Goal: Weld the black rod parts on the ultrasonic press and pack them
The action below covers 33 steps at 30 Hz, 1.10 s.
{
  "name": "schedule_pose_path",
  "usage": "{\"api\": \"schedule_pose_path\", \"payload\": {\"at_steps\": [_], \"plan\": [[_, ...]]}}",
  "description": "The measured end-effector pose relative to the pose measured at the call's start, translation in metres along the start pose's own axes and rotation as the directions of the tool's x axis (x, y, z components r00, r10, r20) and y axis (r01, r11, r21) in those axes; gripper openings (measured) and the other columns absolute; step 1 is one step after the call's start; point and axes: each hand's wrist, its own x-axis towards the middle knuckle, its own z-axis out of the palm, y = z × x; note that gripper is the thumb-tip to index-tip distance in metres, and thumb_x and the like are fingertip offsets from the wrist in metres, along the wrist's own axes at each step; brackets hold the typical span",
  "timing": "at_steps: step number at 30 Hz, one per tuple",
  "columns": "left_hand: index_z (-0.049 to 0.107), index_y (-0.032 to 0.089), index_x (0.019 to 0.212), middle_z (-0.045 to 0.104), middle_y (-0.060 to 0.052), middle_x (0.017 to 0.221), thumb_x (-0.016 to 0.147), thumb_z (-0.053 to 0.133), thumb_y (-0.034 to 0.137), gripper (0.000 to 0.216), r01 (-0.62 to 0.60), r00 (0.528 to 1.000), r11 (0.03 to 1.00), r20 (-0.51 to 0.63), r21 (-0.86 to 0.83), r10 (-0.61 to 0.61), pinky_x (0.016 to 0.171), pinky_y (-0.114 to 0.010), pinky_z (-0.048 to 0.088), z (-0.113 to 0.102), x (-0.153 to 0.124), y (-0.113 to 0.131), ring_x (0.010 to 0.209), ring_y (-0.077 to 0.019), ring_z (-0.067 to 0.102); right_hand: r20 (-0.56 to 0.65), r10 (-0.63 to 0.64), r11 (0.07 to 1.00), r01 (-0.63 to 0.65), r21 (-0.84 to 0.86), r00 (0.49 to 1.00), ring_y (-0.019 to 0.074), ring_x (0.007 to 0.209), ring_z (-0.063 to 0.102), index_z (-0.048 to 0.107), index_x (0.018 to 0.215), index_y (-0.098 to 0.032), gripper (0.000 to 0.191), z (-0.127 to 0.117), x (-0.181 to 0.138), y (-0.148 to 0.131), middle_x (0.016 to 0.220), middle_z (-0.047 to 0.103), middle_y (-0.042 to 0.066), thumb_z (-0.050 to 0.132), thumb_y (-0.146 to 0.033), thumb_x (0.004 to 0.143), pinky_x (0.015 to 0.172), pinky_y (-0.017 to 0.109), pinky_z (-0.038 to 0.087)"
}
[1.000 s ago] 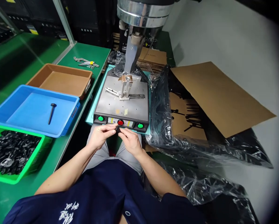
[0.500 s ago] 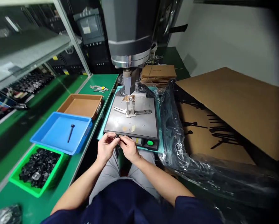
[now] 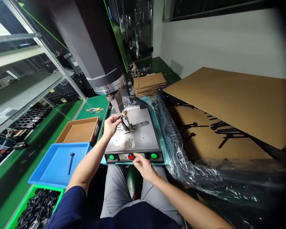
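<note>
My left hand (image 3: 111,124) reaches over the grey machine plate (image 3: 138,138) and pinches a thin black pin-shaped part (image 3: 123,122) against the upright metal fixture (image 3: 127,121) under the press head (image 3: 108,84). My right hand (image 3: 144,166) hangs just below the front panel, near the red button (image 3: 131,156) and the right green button (image 3: 153,156); its fingers are loosely curled and hold nothing that I can see.
A blue tray (image 3: 58,163) with one black pin (image 3: 70,162) sits left, a brown tray (image 3: 79,130) behind it, a green bin of black parts (image 3: 38,208) in front. A plastic-lined cardboard box (image 3: 217,133) holding black pins stands right. Shelving rises at the left.
Both hands were together in front of the panel on a small black part. My left hand has carried it up to the fixture; my right hand stayed low by the buttons. My head tilted up.
</note>
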Motion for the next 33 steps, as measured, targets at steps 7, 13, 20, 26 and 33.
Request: {"api": "schedule_pose_path", "payload": {"at_steps": [7, 13, 20, 26, 33], "plan": [[0.073, 0.014, 0.079, 0.07, -0.004, 0.079, 0.068, 0.079, 0.036, 0.026, -0.102, 0.993, 0.981, 0.074, 0.162, 0.091, 0.074, -0.027, 0.047, 0.004, 0.04, -0.022, 0.076, -0.0156, 0.062, 0.056, 0.17, 0.984, -0.172, 0.04, 0.984, 0.0178, 0.073, 0.063, 0.056, 0.122, -0.02, 0.036, -0.018, -0.048, 0.024, 0.082, 0.066, 0.001, 0.052, -0.035, 0.089, 0.069, 0.031, 0.051], [0.074, 0.018, 0.073, 0.066, -0.004, 0.083, 0.067, 0.079, 0.036, 0.02, -0.218, 0.973, 0.963, 0.107, 0.16, 0.202, 0.075, -0.03, 0.05, -0.001, 0.053, -0.033, 0.08, -0.0177, 0.062, 0.083, 0.228, 0.971, -0.233, 0.052, 0.97, 0.0186, 0.075, 0.062, 0.055, 0.122, -0.017, 0.041, -0.023, -0.055, 0.036, 0.085, 0.066, 0.004, 0.052, -0.041, 0.089, 0.071, 0.032, 0.05], [0.076, 0.021, 0.088, 0.073, -0.006, 0.096, 0.084, 0.067, 0.033, 0.016, -0.509, 0.842, 0.775, 0.404, 0.374, 0.357, 0.086, -0.036, 0.051, -0.016, 0.062, -0.026, 0.095, -0.0213, 0.065, 0.068, 0.268, 0.957, -0.273, 0.095, 0.961, 0.0191, 0.076, 0.061, 0.056, 0.12, -0.018, 0.042, -0.021, -0.051, 0.037, 0.085, 0.065, 0.004, 0.055, -0.045, 0.088, 0.07, 0.032, 0.05], [0.073, 0.02, 0.103, 0.074, -0.009, 0.102, 0.093, 0.055, 0.032, 0.023, -0.708, 0.697, 0.558, 0.554, 0.433, 0.455, 0.089, -0.038, 0.051, -0.023, 0.059, -0.02, 0.099, -0.0213, 0.064, 0.087, 0.266, 0.954, -0.275, 0.118, 0.96, 0.0182, 0.074, 0.062, 0.059, 0.115, -0.018, 0.039, -0.013, -0.052, 0.027, 0.086, 0.067, 0.005, 0.058, -0.045, 0.087, 0.07, 0.032, 0.051], [0.07, 0.019, 0.114, 0.072, -0.009, 0.112, 0.09, 0.059, 0.038, 0.032, -0.355, 0.926, 0.897, 0.227, 0.261, 0.301, 0.094, -0.038, 0.052, -0.027, 0.053, -0.053, 0.104, -0.0215, 0.065, -0.283, 0.07, 0.991, -0.033, 0.132, 0.957, 0.018, 0.07, 0.066, 0.065, 0.106, -0.017, 0.032, -0.033, 0.049, -0.026, 0.077, 0.069, 0.004, 0.059, -0.043, 0.089, 0.07, 0.033, 0.054]]}}
